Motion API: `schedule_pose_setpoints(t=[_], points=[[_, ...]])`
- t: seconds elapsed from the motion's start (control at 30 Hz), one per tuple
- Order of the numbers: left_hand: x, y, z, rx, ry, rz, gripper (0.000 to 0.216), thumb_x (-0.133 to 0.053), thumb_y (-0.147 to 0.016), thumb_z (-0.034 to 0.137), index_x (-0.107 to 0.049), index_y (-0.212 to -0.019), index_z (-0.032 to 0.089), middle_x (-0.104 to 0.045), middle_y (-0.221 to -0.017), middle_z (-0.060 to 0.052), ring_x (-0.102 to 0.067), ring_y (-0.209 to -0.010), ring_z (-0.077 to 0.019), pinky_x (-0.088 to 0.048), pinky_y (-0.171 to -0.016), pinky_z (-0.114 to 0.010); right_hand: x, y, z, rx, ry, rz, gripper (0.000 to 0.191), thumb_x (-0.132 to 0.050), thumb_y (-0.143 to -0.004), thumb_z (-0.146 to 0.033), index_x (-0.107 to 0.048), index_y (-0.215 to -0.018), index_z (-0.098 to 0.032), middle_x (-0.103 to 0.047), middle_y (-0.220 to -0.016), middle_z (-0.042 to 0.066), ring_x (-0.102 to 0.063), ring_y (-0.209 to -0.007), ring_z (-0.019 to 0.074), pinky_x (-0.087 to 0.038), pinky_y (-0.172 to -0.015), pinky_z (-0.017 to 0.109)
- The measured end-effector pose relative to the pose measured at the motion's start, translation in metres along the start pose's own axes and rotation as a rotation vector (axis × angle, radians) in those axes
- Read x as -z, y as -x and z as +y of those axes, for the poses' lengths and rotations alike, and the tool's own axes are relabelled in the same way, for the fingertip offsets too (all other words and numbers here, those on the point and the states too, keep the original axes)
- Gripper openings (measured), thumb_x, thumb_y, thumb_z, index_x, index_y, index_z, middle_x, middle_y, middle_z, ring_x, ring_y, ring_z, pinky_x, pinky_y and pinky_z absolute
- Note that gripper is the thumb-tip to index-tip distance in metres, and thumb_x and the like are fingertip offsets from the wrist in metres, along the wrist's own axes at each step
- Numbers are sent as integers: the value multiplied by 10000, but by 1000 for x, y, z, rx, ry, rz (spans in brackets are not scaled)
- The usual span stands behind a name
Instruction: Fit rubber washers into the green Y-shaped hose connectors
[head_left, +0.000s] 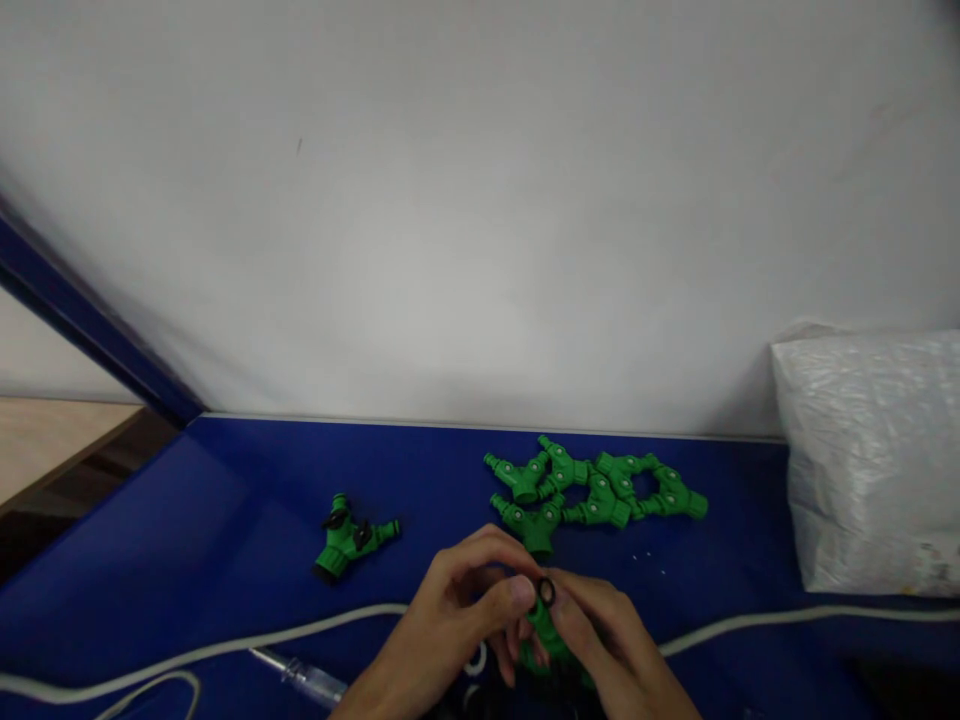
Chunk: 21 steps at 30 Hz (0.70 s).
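the head-worn view faces forward and down, near the left hand (459, 615) and right hand (609, 632), wall (465, 220) beyond.

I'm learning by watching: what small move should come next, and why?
Probably ease the black ring onto the green fitting: the ring is at its upper end, with left hand and right hand close about both. Whether it is partly seated, I cannot tell.

A black ring (541, 592) is held — beside a partly hidden green connector (544, 628)
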<state>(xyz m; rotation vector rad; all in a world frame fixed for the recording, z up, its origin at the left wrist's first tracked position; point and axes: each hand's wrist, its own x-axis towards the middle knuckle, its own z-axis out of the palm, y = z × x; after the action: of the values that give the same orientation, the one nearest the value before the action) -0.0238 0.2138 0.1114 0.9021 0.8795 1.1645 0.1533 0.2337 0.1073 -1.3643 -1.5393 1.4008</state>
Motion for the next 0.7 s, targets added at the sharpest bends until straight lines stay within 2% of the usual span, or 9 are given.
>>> schedule_pose_setpoints(t=[0.1, 0.27, 0.43, 0.5, 0.6, 0.7], points=[[1, 0, 2, -24, -84, 60, 309, -804, -790, 437, -745, -911, 158, -575, -919, -20, -567, -542, -55, -514, -439, -173, -3, -3, 4, 70, 50, 0, 673, -583, -805, -804, -804, -1063, -223, -771, -1120, 100, -668, -1092, 321, -482, -1042, 443], [-2, 0, 2, -63, -121, 113, 323, -810, -774, 452, -730, -857, 151, -558, -845, -4, -571, -545, -72, -499, -442, -176, -4, -1, -1, 67, 59, -42, 686, -554, -818, -814, -802, -1074, -228, -760, -1153, 95, -641, -1154, 322, -469, -1046, 414], [-7, 2, 5, -59, -164, 212, 315, -821, -767, 422, -691, -747, 136, -544, -744, 13, -546, -514, -73, -484, -430, -177, -6, 3, -6, 34, 43, -113, 593, -582, -871, -725, -775, -1125, -226, -733, -1208, 82, -604, -1210, 300, -422, -1077, 372], [-6, 2, 8, -49, -165, 202, 297, -830, -759, 410, -716, -759, 136, -570, -739, 5, -566, -514, -85, -495, -431, -186, -4, 2, -9, 45, 34, -150, 546, -565, -902, -697, -770, -1088, -226, -739, -1123, 65, -630, -1128, 273, -444, -1029, 347], [-2, 0, 11, -67, -148, 158, 243, -829, -767, 385, -775, -819, 154, -627, -807, -24, -619, -560, -106, -527, -458, -197, -1, -3, -15, 119, 16, -266, 518, -469, -979, -650, -752, -940, -218, -694, -879, 27, -641, -920, 220, -482, -878, 303], [1, -1, 12, -102, -146, 140, 175, -843, -760, 335, -800, -807, 172, -655, -891, -42, -651, -635, -113, -558, -522, -198, 3, -8, -18, 171, -16, -345, 521, -405, -1022, -608, -725, -910, -212, -640, -812, 7, -609, -839, 187, -469, -810, 278]])
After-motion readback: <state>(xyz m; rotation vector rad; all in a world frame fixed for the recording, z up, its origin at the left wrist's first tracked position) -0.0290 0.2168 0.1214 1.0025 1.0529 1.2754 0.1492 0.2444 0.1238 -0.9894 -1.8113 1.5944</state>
